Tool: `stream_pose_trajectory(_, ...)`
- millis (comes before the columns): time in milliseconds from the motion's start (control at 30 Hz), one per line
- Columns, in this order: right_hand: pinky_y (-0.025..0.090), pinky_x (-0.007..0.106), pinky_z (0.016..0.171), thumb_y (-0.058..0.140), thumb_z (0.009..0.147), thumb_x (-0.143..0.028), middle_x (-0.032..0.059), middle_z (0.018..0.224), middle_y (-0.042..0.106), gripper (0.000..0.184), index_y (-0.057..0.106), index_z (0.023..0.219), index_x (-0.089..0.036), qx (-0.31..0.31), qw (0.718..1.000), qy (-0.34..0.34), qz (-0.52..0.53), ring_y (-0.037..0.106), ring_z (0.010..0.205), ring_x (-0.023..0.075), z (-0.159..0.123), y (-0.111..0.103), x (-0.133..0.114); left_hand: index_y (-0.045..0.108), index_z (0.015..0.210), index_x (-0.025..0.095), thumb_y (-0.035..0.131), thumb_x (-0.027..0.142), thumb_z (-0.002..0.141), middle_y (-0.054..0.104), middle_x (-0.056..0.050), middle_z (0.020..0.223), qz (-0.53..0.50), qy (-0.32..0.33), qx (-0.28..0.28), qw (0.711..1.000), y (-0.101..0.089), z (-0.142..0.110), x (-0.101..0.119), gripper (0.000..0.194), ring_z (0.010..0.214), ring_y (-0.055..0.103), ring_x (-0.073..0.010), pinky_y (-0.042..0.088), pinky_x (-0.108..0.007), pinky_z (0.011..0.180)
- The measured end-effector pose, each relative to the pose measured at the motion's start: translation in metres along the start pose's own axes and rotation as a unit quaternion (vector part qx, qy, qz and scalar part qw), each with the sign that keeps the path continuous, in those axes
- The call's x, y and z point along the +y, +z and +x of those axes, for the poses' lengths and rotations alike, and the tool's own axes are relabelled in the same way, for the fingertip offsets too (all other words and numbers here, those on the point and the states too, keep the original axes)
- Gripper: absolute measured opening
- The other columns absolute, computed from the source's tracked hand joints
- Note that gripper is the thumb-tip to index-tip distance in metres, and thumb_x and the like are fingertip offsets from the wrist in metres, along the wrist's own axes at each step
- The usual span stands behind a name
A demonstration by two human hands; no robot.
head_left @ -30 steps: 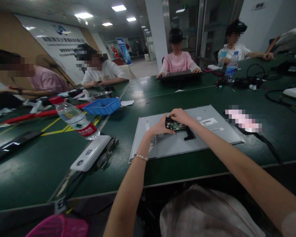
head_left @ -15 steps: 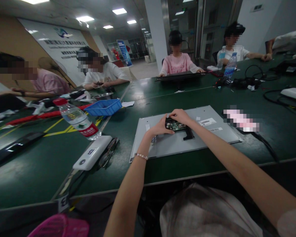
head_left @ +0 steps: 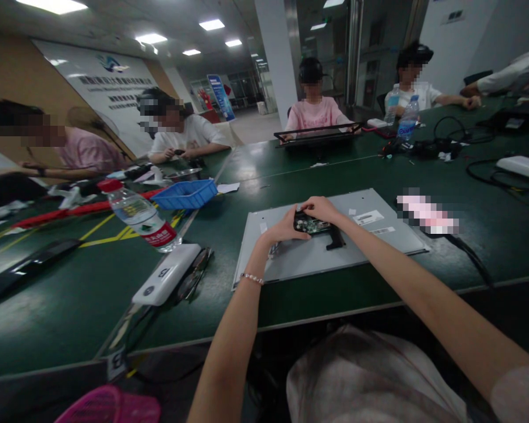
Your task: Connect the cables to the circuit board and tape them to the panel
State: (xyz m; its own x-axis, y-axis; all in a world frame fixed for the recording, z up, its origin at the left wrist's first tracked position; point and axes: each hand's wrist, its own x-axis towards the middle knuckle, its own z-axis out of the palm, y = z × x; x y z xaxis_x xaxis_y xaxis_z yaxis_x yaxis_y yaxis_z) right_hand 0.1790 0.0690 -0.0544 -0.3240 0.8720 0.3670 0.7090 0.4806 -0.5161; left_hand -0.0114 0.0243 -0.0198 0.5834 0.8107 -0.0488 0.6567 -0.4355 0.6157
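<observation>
Beyond the grey panel (head_left: 306, 261) on the green table (head_left: 223, 220) sits a co-worker (head_left: 315, 110) in pink; left of the panel are a bottle (head_left: 143, 217) and blue tray (head_left: 193, 198). Over the panel, the left hand (head_left: 285, 227) clasps a circuit board (head_left: 314, 225) between thumb and fingers; the right hand (head_left: 321, 208) arches over its far edge, fingers bunched, what they pinch hidden.

Panel (head_left: 300, 264) on table (head_left: 312, 305); circuit board (head_left: 309, 225) over panel; bottle (head_left: 141, 218) left.

Three water bottles (head_left: 146, 221) (one red-capped), one circuit board (head_left: 311, 225), one blue tray (head_left: 190, 202).
</observation>
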Motion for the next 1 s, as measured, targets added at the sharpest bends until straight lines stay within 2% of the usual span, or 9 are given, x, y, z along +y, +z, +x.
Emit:
stream_pose_trajectory(167,0.045,0.024,0.075,0.055,0.085,-0.029,0.0031,0.095,0.073,0.022,0.075,0.092,-0.023,0.025,1.0,-0.004,-0.006,0.065,0.088,0.0186,0.0,-0.001,-0.002,0.006,0.149,0.015,0.074,0.055,0.055,0.013,-0.016,0.154,-0.007,-0.012,-0.004,1.0,0.0,0.001,0.001,0.122,0.141,0.015,-0.0334,0.013,-0.046,0.115)
stream_pose_trajectory(433,0.046,0.024,0.078,0.057,0.085,-0.024,0.003,0.097,0.072,0.02,0.074,0.095,-0.022,0.031,0.999,-0.018,0.026,0.064,0.089,0.0177,0.0,0.003,0.005,0.007,0.148,0.014,0.074,0.053,0.054,0.013,-0.016,0.154,-0.011,0.002,-0.007,1.0,0.001,0.003,0.0,0.122,0.141,0.013,-0.0334,0.013,-0.045,0.115)
stream_pose_trajectory(533,0.046,0.024,0.078,0.058,0.084,-0.023,0.0035,0.097,0.072,0.02,0.074,0.096,-0.021,0.041,0.998,-0.026,0.036,0.064,0.089,0.0175,0.001,0.004,0.008,0.006,0.148,0.014,0.075,0.052,0.054,0.011,-0.017,0.154,-0.008,-0.004,-0.008,1.0,0.001,0.002,0.002,0.123,0.141,0.013,-0.0331,0.013,-0.043,0.116)
stream_pose_trajectory(800,0.046,0.023,0.074,0.058,0.079,-0.019,0.0037,0.094,0.072,0.023,0.075,0.095,-0.02,0.015,0.999,-0.042,0.012,0.065,0.086,0.0178,0.001,0.003,0.006,-0.001,0.148,0.008,0.075,0.053,0.054,0.005,-0.019,0.155,-0.003,-0.028,-0.017,0.999,0.001,0.002,0.001,0.129,0.142,0.011,-0.0331,0.012,-0.041,0.116)
stream_pose_trajectory(1000,0.045,0.025,0.082,0.054,0.083,-0.022,0.0043,0.096,0.073,0.023,0.075,0.091,-0.019,0.049,0.998,-0.022,0.032,0.065,0.09,0.0178,0.002,-0.002,0.001,-0.005,0.148,0.012,0.074,0.055,0.056,-0.003,-0.016,0.156,0.009,-0.001,-0.012,1.0,0.002,-0.001,0.002,0.129,0.143,0.003,-0.0304,0.009,-0.04,0.117)
